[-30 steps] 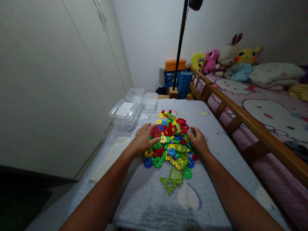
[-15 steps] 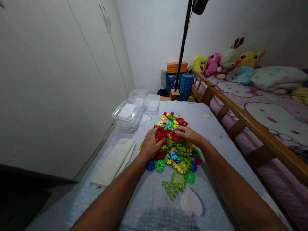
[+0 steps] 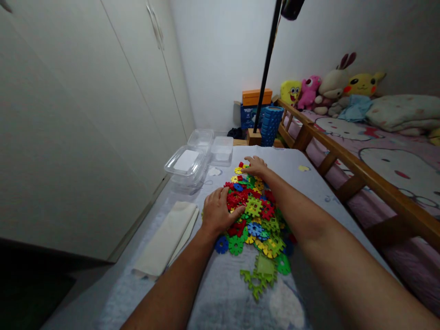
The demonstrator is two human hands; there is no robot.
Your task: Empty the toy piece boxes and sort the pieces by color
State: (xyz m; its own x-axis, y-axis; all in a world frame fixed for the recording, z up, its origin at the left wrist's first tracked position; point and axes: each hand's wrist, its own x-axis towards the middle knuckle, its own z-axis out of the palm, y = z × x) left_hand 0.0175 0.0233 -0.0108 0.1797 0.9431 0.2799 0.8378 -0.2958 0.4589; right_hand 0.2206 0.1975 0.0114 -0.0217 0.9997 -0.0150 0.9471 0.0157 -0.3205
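A heap of plastic interlocking toy pieces (image 3: 254,229) in red, yellow, green and blue lies on the cloth-covered surface. My left hand (image 3: 220,211) rests on the heap's left side, fingers stretched and thumb spread apart over red pieces. Farther away, my right hand (image 3: 255,166) lies at the heap's far end with its fingers apart, over yellow and red pieces. Some pieces beneath both hands are hidden. Nearest me, a lime-green square piece (image 3: 265,266) joins other jagged green bits at the front of the heap.
Clear plastic boxes (image 3: 185,160) stand at the back left, one with a white label. A folded cream cloth (image 3: 167,238) lies left of the heap. A wooden bed rail (image 3: 360,178) runs along the right. A black pole (image 3: 266,68) rises behind the surface.
My right hand has moved away from me, from the middle of the heap to its far end. My left hand stays on the left side, thumb spread. The view has shifted slightly.
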